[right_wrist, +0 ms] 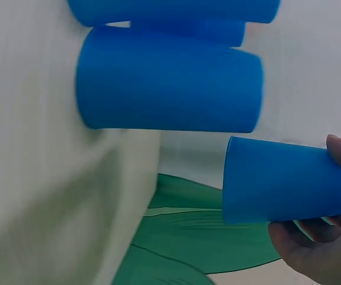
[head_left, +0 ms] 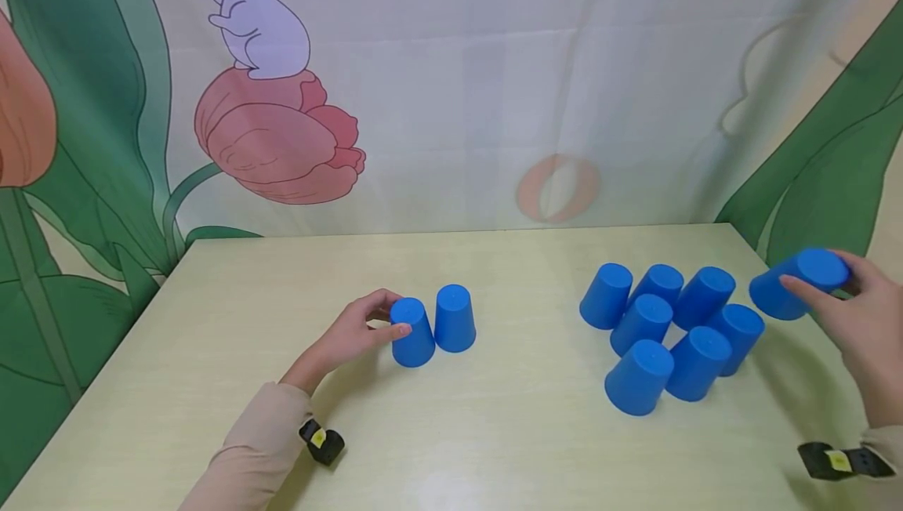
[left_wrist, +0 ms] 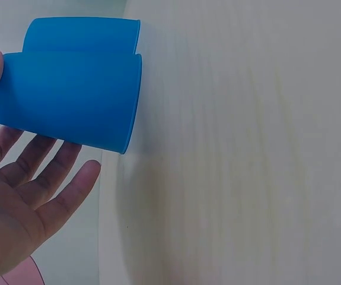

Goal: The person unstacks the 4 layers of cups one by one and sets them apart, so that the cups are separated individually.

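Near the middle of the table, my left hand (head_left: 361,323) holds an upside-down blue plastic cup (head_left: 413,334), thumb on its near side and fingers around the back. In the left wrist view the fingertips (left_wrist: 69,148) come up at the cup's lower edge. Just right of it stands a second blue cup (head_left: 455,319), also mouth down. At the far right, my right hand (head_left: 868,315) grips another blue cup (right_wrist: 286,178) near its base, tilted and raised above the table, thumb on one side and fingers on the other.
Several more blue cups (head_left: 638,378) stand mouth down in a close group on the right of the pale wooden table (head_left: 522,433), just left of the raised cup. A printed curtain (head_left: 437,103) hangs behind the table's back edge.
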Demonstrator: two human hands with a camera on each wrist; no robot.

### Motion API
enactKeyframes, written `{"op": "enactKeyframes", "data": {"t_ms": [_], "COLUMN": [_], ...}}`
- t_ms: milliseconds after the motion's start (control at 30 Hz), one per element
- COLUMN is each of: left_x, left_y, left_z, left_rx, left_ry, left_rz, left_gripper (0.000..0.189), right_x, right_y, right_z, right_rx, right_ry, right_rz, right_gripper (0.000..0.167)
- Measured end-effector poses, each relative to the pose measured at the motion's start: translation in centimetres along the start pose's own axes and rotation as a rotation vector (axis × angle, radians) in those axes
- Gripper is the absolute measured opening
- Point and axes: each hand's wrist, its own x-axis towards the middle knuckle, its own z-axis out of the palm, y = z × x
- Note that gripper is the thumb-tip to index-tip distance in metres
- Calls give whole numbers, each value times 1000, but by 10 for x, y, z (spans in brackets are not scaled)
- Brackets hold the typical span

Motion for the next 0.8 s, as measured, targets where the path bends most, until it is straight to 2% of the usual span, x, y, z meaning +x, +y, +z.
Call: {"op": "enactKeyframes", "data": {"t_ms": [167, 267, 367, 500, 600, 700, 800], "left_x": [0, -1, -1, 0, 0, 0, 0], "left_y": [0, 0, 1, 0, -1, -1, 0], "left_z": [0, 0, 0, 0, 0, 0, 0], "left_rx": [0, 7, 6, -2, -3, 2, 5], "left_ry": [0, 3, 6, 7, 7, 8, 10], "left_rz": [0, -4, -11, -17, -15, -12, -12], "left_gripper": [42, 43, 43, 43, 43, 43, 43], "right_x": [3, 13, 33, 64, 80, 84, 82], "right_y": [10, 23, 51, 98, 126, 137, 138], "right_z": [6, 13, 24, 39, 49, 55, 57], "right_rx": [-15, -32, -82, -126, -113, -97, -72], "right_ry": [-68, -100, -115, -132, -152, -168, -185], "right_rz": [36, 47, 59, 61, 38, 16, -1], "right_gripper": [76, 79, 86, 93, 96, 98, 98]}}
